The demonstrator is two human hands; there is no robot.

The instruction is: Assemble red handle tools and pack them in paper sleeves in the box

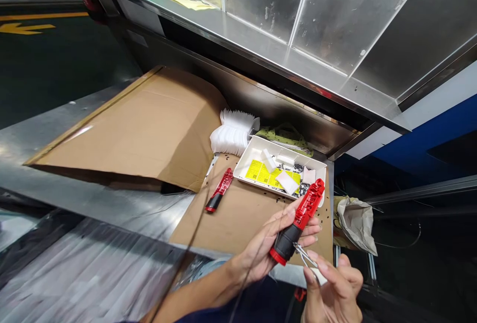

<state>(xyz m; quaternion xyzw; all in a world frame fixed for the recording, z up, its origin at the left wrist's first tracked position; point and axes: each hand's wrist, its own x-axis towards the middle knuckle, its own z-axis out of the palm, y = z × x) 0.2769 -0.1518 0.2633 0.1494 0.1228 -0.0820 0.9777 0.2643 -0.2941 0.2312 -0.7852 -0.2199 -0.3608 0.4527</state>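
My left hand [274, 236] is wrapped round a red and black plastic handle part [300, 221], held tilted with its black end toward me. My right hand [333, 288] pinches thin metal tweezers [304, 257], their tips at the black end of that part. A second red and black handle part [219, 190] lies on the cardboard sheet [238, 213] to the left. Behind my hands stands a white tray [249, 156] with yellow labels, white pieces and small dark bits.
A stack of white foam sheets [231, 134] sits left of the tray. A large bent cardboard sheet [137, 124] covers the metal bench at left. A steel shelf [283, 54] overhangs the back. A crumpled bag [356, 221] hangs at the bench's right edge.
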